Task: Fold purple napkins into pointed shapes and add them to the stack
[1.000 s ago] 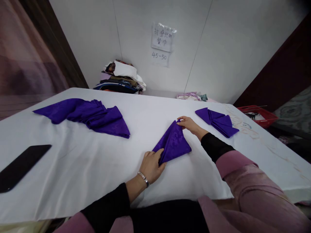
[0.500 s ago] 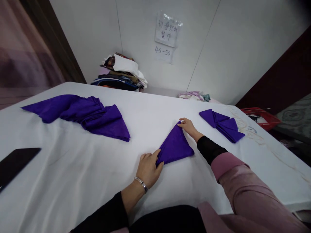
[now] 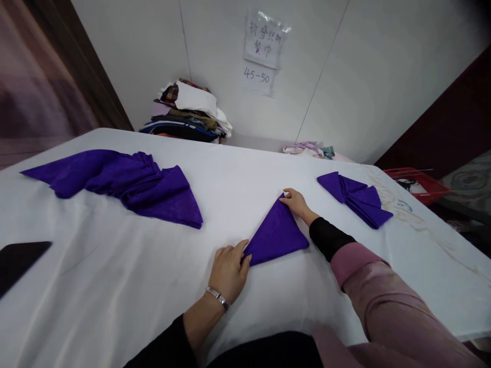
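Observation:
A purple cloth napkin (image 3: 276,231), folded into a triangle, lies on the white tablecloth (image 3: 245,179) in front of me. My left hand (image 3: 229,271), with a silver bracelet at the wrist, pinches its near left corner between thumb and fingers. At the far corner, the thumb and fingers of my right hand (image 3: 296,202) are closed on the napkin's tip. To the right lies another purple napkin (image 3: 355,198), folded into a pleated fan shape. Several loosely bunched purple napkins (image 3: 118,184) rest on the left.
A black flat object (image 3: 21,263) lies at the left edge. Behind the table are a stack of folded clothes (image 3: 192,112) and some pastel cloths (image 3: 307,149). A red basket (image 3: 422,184) stands beyond the right edge. Handwritten sheets (image 3: 263,51) hang on the wall.
My left hand has shifted slightly left and nearer with its corner, and the triangle's left edge looks straighter. My right hand stays at the far tip. The view has shifted slightly.

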A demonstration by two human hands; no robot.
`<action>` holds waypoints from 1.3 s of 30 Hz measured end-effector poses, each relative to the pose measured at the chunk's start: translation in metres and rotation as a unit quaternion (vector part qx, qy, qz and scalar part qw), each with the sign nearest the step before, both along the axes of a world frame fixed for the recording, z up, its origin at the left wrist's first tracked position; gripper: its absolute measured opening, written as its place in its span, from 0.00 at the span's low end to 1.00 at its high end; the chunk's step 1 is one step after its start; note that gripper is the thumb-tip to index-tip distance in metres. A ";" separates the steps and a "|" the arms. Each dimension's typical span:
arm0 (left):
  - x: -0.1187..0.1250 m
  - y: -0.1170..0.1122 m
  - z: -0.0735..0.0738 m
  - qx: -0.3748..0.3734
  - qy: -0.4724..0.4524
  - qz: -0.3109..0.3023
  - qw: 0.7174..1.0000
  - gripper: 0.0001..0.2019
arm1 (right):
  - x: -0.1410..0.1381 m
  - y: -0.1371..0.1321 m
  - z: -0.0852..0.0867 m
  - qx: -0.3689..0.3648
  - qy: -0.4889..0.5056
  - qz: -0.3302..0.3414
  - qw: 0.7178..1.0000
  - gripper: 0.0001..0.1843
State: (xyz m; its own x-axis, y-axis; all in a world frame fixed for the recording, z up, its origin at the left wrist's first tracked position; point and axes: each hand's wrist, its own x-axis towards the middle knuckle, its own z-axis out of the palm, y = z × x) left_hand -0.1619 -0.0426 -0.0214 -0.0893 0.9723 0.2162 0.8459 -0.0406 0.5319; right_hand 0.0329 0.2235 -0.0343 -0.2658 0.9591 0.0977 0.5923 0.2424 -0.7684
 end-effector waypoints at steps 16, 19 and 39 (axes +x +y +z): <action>-0.003 0.003 -0.007 -0.006 0.016 -0.002 1.000 0.17 | 0.004 0.006 -0.004 0.026 -0.031 0.004 0.999 0.22; -0.003 0.003 -0.007 -0.009 0.025 -0.003 1.000 0.17 | 0.004 0.008 -0.006 0.030 -0.028 0.003 0.999 0.21; -0.003 0.007 0.003 -0.052 0.129 0.007 0.990 0.17 | 0.006 0.011 -0.017 0.080 -0.003 0.008 0.997 0.17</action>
State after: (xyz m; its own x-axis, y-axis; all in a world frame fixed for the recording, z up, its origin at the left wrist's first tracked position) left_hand -0.1647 -0.0356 -0.0183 -0.0574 0.9897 0.1313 0.9543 0.0157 0.2984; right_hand 0.0387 0.2346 -0.0510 -0.2822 0.9271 0.2466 0.5922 0.3706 -0.7155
